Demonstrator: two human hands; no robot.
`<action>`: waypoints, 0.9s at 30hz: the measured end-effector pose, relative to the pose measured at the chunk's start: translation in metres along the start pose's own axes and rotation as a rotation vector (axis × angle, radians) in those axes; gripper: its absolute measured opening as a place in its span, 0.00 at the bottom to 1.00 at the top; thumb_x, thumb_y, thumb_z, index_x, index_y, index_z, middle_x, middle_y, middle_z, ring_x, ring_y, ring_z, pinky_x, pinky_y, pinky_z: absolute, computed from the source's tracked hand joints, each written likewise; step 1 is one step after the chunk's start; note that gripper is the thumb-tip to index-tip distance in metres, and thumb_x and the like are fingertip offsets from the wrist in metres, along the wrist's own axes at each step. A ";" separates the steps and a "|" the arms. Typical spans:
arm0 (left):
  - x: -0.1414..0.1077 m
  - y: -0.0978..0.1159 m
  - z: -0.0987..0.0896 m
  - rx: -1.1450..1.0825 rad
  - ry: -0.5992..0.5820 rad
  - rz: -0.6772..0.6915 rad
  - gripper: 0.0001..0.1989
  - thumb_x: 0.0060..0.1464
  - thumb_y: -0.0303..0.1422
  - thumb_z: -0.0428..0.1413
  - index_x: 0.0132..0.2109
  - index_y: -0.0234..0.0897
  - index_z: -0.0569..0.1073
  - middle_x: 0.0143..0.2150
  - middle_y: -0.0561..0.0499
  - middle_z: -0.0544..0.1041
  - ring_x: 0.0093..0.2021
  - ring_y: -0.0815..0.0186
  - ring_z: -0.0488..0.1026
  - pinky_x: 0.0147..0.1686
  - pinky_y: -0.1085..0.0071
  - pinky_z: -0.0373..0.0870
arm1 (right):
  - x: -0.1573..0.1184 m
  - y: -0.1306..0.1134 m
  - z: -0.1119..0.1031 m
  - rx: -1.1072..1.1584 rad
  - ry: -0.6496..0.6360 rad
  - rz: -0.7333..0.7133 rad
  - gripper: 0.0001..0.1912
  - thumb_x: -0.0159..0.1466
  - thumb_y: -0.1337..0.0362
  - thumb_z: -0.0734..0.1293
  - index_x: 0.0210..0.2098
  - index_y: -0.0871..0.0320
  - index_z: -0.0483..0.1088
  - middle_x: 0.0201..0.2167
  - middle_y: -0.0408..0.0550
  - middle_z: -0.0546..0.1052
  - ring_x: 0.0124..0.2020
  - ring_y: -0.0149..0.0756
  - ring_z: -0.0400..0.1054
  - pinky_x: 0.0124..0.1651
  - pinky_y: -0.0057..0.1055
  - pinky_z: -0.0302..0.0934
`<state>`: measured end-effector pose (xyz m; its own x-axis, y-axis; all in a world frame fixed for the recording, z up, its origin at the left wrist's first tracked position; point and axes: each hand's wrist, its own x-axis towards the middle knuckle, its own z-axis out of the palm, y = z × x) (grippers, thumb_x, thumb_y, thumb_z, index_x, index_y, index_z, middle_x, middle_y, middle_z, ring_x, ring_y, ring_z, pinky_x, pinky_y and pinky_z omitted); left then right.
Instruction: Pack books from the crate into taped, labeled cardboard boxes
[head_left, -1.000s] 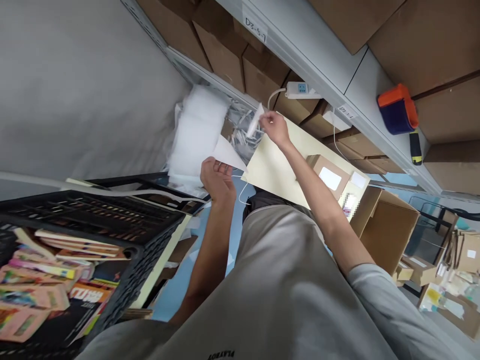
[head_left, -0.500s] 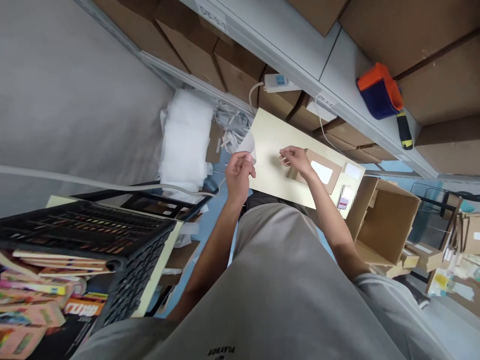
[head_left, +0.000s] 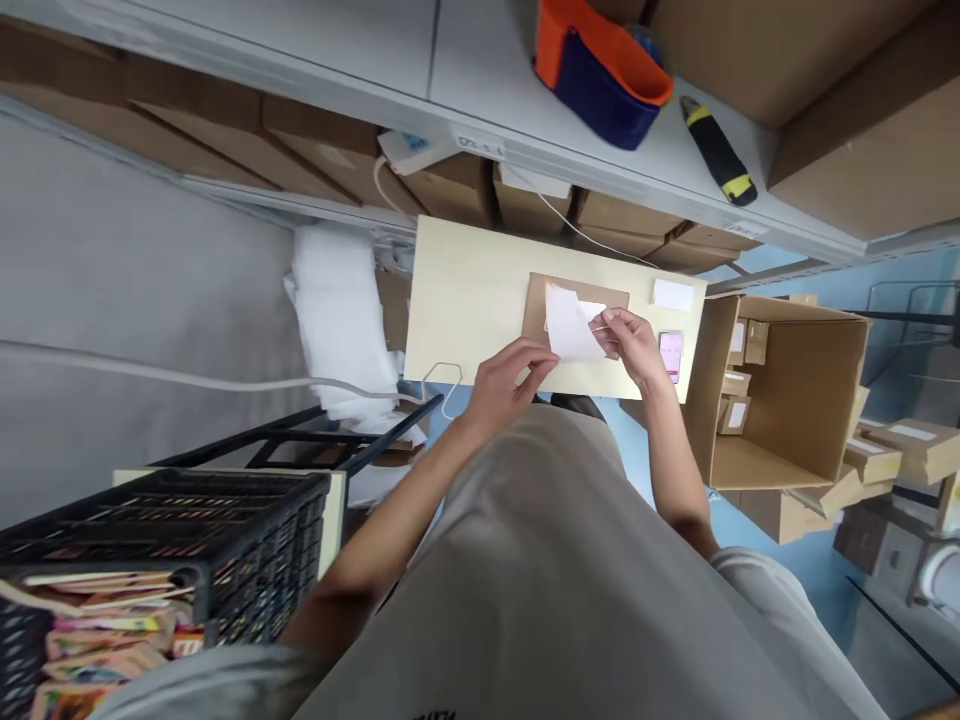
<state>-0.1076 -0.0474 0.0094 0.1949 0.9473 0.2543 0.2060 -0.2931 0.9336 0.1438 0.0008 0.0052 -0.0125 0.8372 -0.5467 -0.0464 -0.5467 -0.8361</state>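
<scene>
My left hand (head_left: 516,383) is closed in a pinch at the lower left edge of a white paper sheet (head_left: 571,328). The fingers of my right hand (head_left: 630,343) grip the same sheet at its right side. Slightly bent and uneven along its top edge, the sheet hangs over a flat cardboard box (head_left: 537,300). It hides much of that box, which lies on the cream tabletop (head_left: 465,300).
To the right on the tabletop are a phone (head_left: 671,355) and a white label stack (head_left: 673,294). A large open carton (head_left: 787,400) holds small boxes. The shelf (head_left: 480,95) carries a utility knife (head_left: 716,150) and an orange-blue holder (head_left: 604,75). A black crate (head_left: 262,540) stands lower left.
My left hand has moved right from the tabletop's left end, where it held a curled sheet. Both hands now hold a white sheet over the box. The view has turned.
</scene>
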 end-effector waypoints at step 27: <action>-0.004 0.040 0.075 0.362 -0.269 0.073 0.10 0.66 0.23 0.57 0.45 0.41 0.81 0.41 0.52 0.87 0.37 0.67 0.84 0.40 0.71 0.78 | 0.038 0.028 -0.094 -0.425 -0.193 -0.417 0.16 0.71 0.44 0.77 0.44 0.49 0.88 0.44 0.50 0.85 0.46 0.43 0.78 0.50 0.42 0.74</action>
<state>-0.0277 -0.0722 0.0268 0.4540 0.8691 0.1966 0.4948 -0.4293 0.7556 0.2364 0.0162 -0.0436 -0.2606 0.9475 -0.1852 0.3148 -0.0979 -0.9441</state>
